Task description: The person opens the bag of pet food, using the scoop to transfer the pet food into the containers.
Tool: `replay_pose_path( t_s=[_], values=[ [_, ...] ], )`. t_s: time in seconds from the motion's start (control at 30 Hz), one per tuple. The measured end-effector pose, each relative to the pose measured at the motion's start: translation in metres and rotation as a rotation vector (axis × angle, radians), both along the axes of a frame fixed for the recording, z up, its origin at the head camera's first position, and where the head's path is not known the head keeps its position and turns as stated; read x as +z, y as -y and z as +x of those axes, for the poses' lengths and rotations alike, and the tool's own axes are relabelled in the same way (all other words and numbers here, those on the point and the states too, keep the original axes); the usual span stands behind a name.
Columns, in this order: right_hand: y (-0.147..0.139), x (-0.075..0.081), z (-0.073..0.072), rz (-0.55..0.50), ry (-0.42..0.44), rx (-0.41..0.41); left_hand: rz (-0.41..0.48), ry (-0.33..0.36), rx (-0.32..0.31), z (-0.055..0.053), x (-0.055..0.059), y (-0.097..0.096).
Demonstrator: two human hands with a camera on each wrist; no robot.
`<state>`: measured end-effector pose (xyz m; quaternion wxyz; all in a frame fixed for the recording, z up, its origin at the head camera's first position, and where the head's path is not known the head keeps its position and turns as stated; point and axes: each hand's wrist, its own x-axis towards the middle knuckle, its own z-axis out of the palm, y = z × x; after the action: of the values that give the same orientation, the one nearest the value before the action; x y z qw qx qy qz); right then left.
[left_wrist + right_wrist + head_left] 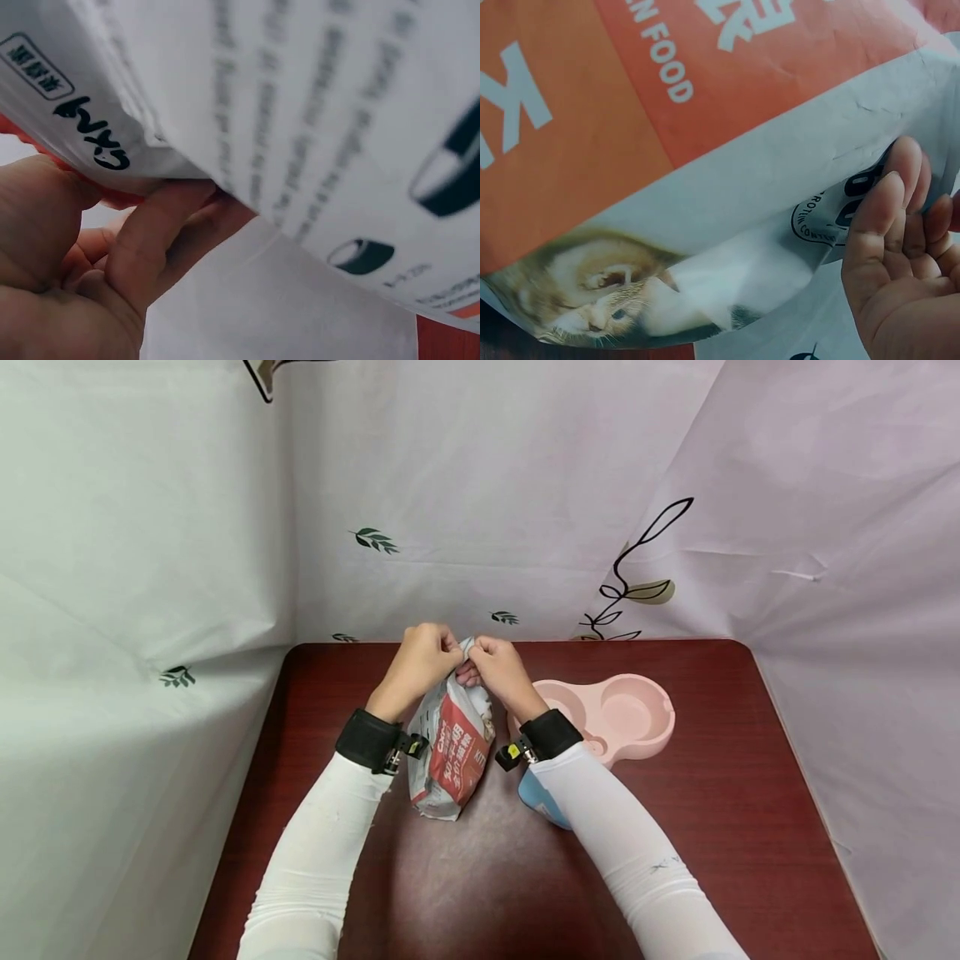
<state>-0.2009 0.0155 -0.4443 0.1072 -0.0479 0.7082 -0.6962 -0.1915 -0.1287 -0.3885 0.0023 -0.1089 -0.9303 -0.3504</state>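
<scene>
A white, grey and orange-red bag of kitten food [459, 747] stands upright at the middle of the table, printed with large characters and a cat picture. My left hand [420, 662] pinches its top edge from the left. From the right, my right hand [504, 672] pinches the same edge, close beside the left thumb. In the left wrist view, the left fingers [161, 232] curl against the bag's printed side. The right fingers [904, 176] lie bent at the bag's upper end in the right wrist view. What is inside the bag is hidden.
A pink double bowl [660, 739] stands to the right, partly behind the right wrist. Something blue [542, 797] shows beside the right forearm, which covers part of it. White patterned cloth [480, 485] hangs behind and at both sides of the dark red table [720, 827].
</scene>
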Motion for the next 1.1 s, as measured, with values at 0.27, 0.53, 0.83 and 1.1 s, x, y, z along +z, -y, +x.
replay_pose_path(
  t_s=[0.27,0.53,0.83,1.1],
  values=[
    [-0.005,0.007,0.003,0.005,0.015,0.015,-0.024,0.065,-0.011,0.003,0.008,-0.003],
    [-0.006,0.012,0.006,0.074,0.070,0.086,-0.025,0.112,-0.011,0.006,0.012,-0.001],
    [-0.007,0.016,0.011,0.072,0.049,0.189,-0.039,0.117,-0.023,0.014,0.014,-0.002],
    [-0.008,0.013,0.012,0.088,0.025,0.196,-0.131,0.149,-0.012,0.026,0.024,-0.008]
  ],
)
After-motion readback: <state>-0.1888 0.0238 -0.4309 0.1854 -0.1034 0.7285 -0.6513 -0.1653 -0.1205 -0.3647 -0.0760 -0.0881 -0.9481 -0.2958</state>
